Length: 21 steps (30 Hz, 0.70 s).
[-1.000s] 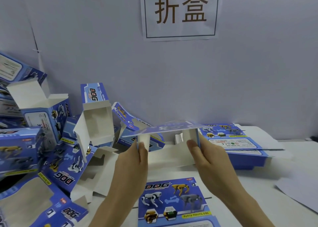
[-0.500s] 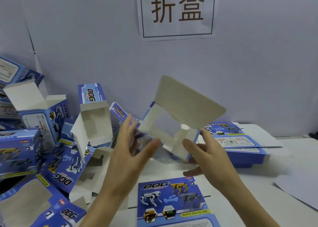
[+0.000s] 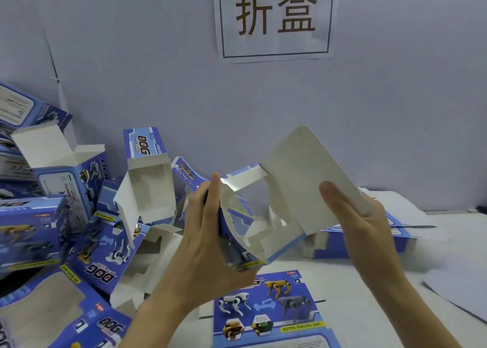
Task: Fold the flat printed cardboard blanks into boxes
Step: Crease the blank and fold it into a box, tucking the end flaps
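half-folded box (image 3: pixel 287 205) between left hand (image 3: pixel 208 242) and right hand (image 3: pixel 361 223), above flat blank (image 3: pixel 268 310), folded boxes (image 3: pixel 66 216) leftward

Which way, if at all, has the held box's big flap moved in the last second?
Yes: the box has its flap swung up from level, toward the wall sign.

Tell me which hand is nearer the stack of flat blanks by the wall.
Right. The right hand sits directly in front of the stack; the left hand grips the box farther left.
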### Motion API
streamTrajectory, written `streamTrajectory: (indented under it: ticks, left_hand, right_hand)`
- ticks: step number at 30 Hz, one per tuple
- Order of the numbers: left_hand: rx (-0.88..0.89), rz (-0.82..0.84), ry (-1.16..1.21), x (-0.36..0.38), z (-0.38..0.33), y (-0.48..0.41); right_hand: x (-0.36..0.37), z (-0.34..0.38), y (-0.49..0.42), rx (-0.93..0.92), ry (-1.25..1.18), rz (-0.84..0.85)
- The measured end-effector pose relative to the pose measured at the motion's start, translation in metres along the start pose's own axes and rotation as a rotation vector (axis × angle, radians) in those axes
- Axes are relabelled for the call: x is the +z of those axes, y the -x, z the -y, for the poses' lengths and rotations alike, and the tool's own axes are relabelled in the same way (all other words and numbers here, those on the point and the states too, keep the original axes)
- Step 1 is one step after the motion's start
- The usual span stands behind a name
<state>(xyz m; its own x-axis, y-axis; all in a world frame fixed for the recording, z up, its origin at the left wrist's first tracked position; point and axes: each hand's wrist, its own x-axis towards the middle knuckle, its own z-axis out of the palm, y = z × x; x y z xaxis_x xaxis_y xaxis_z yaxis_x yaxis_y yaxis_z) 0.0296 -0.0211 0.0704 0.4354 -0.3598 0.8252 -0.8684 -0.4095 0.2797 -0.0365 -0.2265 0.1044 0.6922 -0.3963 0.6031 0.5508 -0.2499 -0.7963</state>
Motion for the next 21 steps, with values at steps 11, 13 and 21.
streamTrajectory:
  ticks: [11, 13, 21]
  left_hand:
    - [0.098, -0.013, 0.14, 0.009, -0.02, 0.007]
    - [0.113, -0.036, 0.103, 0.001, -0.016, 0.003]
    - [0.033, 0.037, -0.004, -0.015, -0.022, -0.003]
  right_hand:
    - [0.003, -0.026, 0.005, 1.078, -0.474, 0.507]
    - [0.003, -0.027, 0.002, 1.012, -0.451, 0.495]
    - [-0.013, -0.015, -0.009, 0.235, -0.195, -0.018]
